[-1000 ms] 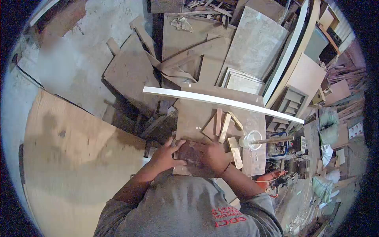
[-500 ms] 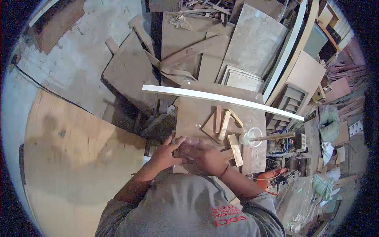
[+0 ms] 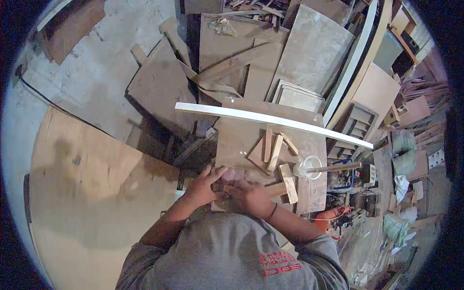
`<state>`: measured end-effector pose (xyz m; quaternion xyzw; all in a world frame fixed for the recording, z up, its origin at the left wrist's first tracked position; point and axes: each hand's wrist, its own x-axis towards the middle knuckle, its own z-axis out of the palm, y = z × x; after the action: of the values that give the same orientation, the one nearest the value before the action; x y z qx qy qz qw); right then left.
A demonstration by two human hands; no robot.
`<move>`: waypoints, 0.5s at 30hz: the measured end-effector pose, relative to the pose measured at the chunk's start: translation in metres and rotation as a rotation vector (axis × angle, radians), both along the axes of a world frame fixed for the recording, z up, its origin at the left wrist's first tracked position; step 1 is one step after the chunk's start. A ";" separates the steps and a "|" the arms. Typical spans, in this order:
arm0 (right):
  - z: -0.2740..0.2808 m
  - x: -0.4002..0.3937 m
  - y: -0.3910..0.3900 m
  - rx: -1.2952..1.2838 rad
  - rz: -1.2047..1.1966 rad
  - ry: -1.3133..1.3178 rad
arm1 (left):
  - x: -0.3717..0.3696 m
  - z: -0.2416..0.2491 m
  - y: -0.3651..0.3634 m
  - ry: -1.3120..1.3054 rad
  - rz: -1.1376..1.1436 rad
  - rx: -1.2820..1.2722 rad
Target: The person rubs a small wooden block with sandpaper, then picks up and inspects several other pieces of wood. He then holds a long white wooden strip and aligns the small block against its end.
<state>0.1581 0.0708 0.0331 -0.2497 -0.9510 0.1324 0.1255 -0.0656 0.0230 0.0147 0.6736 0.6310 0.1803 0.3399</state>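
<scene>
On the near left part of the brown work board [image 3: 304,116], my left hand [image 3: 202,188] rests with thumb and forefinger spread apart, beside a small reddish, blurred piece [image 3: 234,175]. My right hand [image 3: 252,199] is close by on the right, its fingers bent over the near side of that piece; what they hold, if anything, is hidden. Right of it lie a T-shaped pair of wood blocks [image 3: 288,183] and some loose wood strips [image 3: 275,152]. A round white container [image 3: 309,167] with a stick across it stands at the board's right.
A long white strip [image 3: 270,119] crosses the board's far side. A large plywood sheet [image 3: 92,203] lies at the left. Panels and offcuts [image 3: 309,53] fill the back. To the right are an orange tool [image 3: 331,215] and machine parts.
My right hand has shifted slightly left and nearer to me, with its fingers more bent, so more of the reddish piece shows. My left hand has hardly moved.
</scene>
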 end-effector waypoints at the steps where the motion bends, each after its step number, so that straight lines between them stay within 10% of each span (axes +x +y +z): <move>1: 0.018 -0.002 0.006 0.038 0.022 0.036 | 0.000 -0.002 -0.001 0.001 -0.005 -0.002; 15: -0.019 -0.001 0.007 -0.063 -0.127 -0.147 | 0.001 -0.004 -0.001 -0.025 -0.013 0.103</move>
<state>0.1574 0.0776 0.0144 -0.3224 -0.9353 0.1351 0.0555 -0.0647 0.0222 0.0107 0.6919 0.6122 0.2188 0.3140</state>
